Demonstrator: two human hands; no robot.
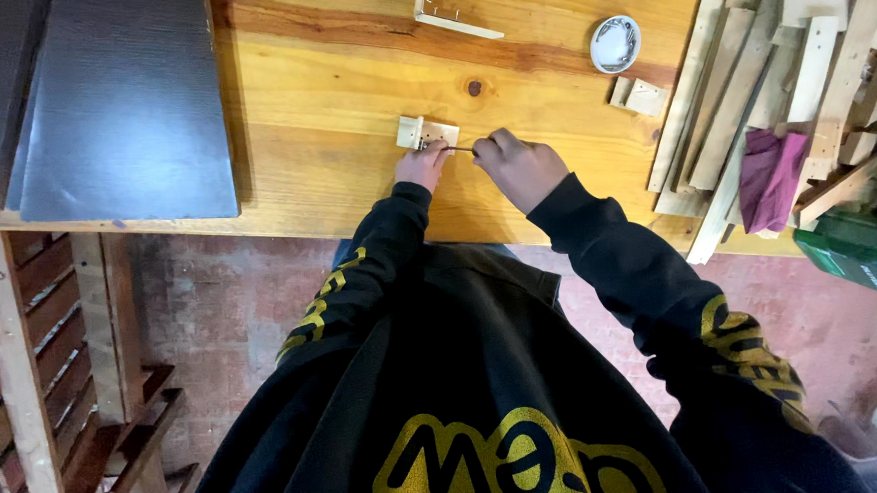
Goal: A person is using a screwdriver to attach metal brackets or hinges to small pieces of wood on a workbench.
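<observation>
A small pale wooden block (424, 132) lies on the wooden table (334, 113). My left hand (421, 165) presses on the block's near edge, fingers curled against it. My right hand (517, 167) is closed around a thin dark metal tool (461, 149), whose tip points left toward the block and meets it beside my left fingers. Both arms wear black sleeves with yellow lettering.
A dark grey panel (122, 103) covers the table's left part. A white round dish (615, 44) and two small wood blocks (637, 96) lie to the right. Wooden slats (746, 75) and a purple cloth (771, 178) pile up at far right. A white bracket (448, 17) sits at the top.
</observation>
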